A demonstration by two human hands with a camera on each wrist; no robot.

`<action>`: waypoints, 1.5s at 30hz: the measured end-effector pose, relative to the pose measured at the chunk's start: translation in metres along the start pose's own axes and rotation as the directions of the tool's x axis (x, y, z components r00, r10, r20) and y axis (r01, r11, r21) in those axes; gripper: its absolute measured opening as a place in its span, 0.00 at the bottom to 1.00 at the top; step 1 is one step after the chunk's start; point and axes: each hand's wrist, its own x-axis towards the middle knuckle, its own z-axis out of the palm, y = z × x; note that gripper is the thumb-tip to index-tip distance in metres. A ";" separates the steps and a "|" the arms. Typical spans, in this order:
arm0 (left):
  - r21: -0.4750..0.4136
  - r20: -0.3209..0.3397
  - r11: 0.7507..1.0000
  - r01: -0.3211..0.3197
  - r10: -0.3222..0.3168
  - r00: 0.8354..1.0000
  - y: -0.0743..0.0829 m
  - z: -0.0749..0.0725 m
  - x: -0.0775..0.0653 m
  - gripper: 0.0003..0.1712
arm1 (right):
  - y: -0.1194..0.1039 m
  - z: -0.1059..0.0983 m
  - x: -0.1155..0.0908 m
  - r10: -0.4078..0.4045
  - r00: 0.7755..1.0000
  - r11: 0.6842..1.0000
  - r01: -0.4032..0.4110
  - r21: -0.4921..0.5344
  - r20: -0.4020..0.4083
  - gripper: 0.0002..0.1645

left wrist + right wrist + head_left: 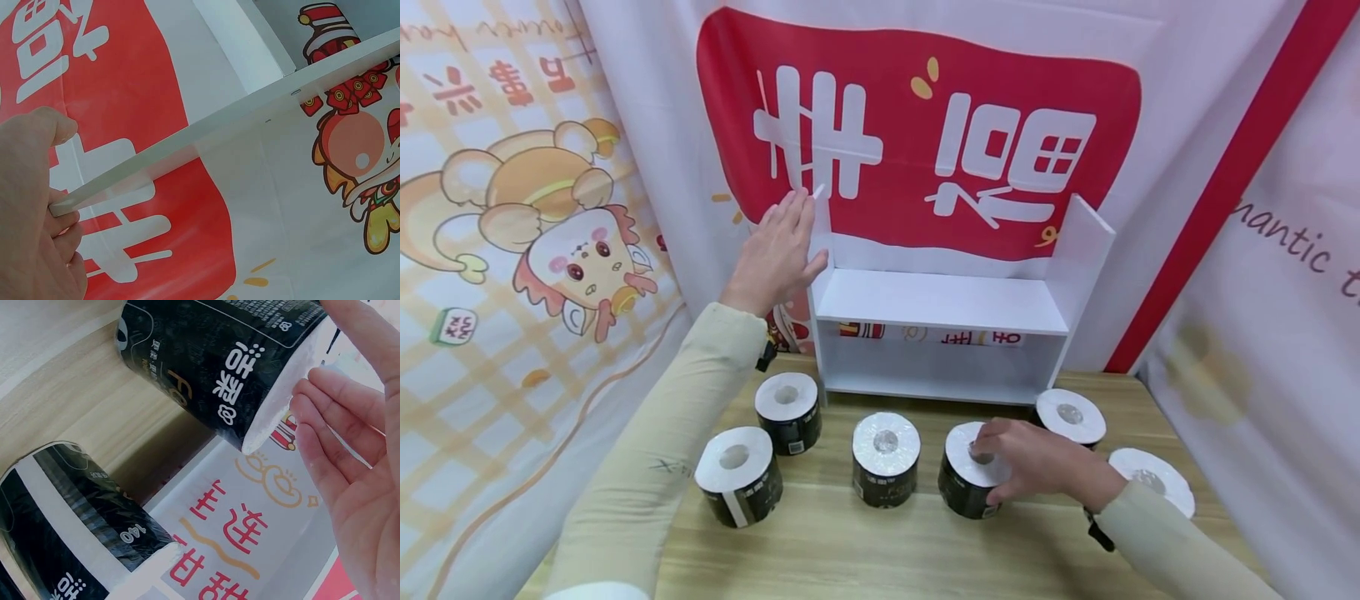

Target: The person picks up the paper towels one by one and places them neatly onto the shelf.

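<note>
My left hand (778, 250) is raised at the top of the left side panel (187, 134) of a white two-level shelf (940, 300). Its fingers are extended; in the left wrist view they touch the panel's end, the thumb held apart. My right hand (1037, 462) is over a toilet roll (958, 492) in a black wrapper, fingers above the core hole and thumb beside the wrapper. In the right wrist view the loosely extended fingers (331, 419) lie right at the white top edge of that toilet roll. Another toilet roll (886, 487) stands to its left.
Two toilet rolls, one nearer (739, 492) and one farther (790, 425), stand upright at the left of the wooden table (850, 562). Two more, one by the shelf (1071, 412) and one partly behind my right wrist (1153, 479), stand at the right. Printed cloth (647, 158) surrounds the table.
</note>
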 end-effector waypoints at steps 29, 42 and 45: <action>0.003 -0.001 1.000 -0.002 0.002 1.000 0.001 0.000 0.000 0.57 | 0.006 0.015 0.006 -0.002 1.000 0.999 0.001 -0.045 -0.006 0.26; -0.021 -0.008 1.000 0.008 -0.008 1.000 0.001 -0.001 -0.002 0.56 | 0.004 0.016 0.010 -0.035 0.999 0.999 0.035 0.001 -0.005 0.20; -0.025 -0.005 1.000 0.008 -0.009 1.000 0.001 -0.001 -0.002 0.56 | 0.004 0.016 0.010 -0.027 1.000 0.999 0.027 0.026 0.002 0.20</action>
